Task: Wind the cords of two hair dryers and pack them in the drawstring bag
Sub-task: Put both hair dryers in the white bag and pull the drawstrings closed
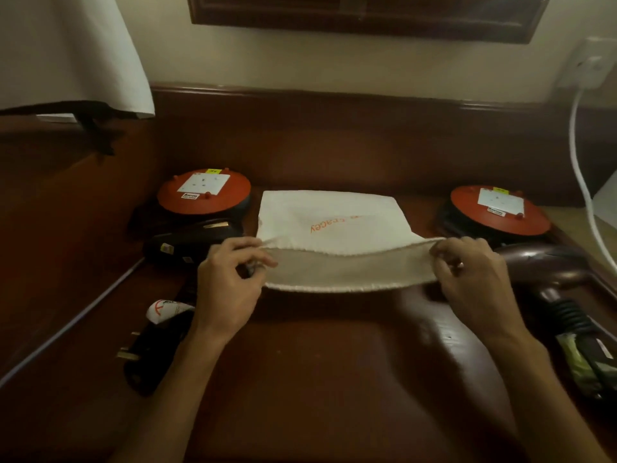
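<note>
Our left hand (230, 282) and right hand (474, 275) pinch the drawstring bag (334, 222) mouth's corners, fingers curled, stretching it wide; dryers sit either side.

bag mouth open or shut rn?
Open: left hand and right hand pinch the drawstring bag rim apart, showing its inside.

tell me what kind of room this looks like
Probably a hotel room or bedroom. The drawstring bag held open by the left hand and right hand lies on a dark wooden desk, beside a lampshade and beneath a framed wall piece.
</note>
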The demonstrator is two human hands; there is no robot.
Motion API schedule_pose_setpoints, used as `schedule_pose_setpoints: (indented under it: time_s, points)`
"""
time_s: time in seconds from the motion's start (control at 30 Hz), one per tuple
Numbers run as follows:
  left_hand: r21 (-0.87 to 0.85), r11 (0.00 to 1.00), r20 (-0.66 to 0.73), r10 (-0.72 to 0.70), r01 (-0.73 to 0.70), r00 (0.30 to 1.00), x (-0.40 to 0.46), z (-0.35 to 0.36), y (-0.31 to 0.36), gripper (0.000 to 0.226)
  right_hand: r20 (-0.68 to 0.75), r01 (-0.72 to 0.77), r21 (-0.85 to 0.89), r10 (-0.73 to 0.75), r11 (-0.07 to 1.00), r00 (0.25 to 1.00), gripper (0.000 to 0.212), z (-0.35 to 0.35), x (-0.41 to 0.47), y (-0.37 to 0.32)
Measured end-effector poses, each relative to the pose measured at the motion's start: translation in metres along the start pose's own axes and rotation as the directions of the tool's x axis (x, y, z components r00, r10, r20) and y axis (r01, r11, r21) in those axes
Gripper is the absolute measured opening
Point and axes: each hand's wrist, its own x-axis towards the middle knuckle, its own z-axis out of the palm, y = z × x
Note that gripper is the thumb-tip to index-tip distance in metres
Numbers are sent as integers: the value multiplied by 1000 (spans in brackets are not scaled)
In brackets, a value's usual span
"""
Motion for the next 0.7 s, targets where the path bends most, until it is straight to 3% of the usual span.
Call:
schedule_pose_setpoints:
  time_s: [0.1,0.17,0.2,0.27,0.33,0.37,0.43,0.5,0.6,0.7]
  points:
    - [-3,1000,170,0,1,986,-12,-3,10,36,251,23,-87,0,996,968,9,-15,-11,6]
    - [54,993,262,88,-105,961,-11,-1,34,42,438,-68,80,26,995,899,10,-25,-17,11]
    - [65,984,300,137,-163,944,-8,2,48,39,452,-111,184,16,977,892,12,-31,-19,12]
    - [-8,978,381,198,-211,903,-4,14,73,24,259,-98,253,31,962,965,17,-40,-21,15]
    - [-69,978,497,205,-197,843,-2,36,90,11,39,-118,121,114,986,993,33,-49,-22,23]
    - [-25,973,554,203,-228,807,-3,50,95,15,11,-178,9,177,984,984,43,-54,-22,29]
    - [147,915,619,212,-376,757,-4,80,96,27,88,-305,-291,343,907,935,59,-66,-21,45]
    - [236,870,630,201,-432,750,-2,101,92,28,183,-341,-498,480,797,858,73,-78,-22,62]
    - [207,908,625,163,-363,764,8,117,86,27,280,-384,-474,549,792,787,87,-86,-32,77]
    - [76,979,618,101,-187,779,24,120,84,21,247,-344,-399,461,850,852,87,-85,-40,86]
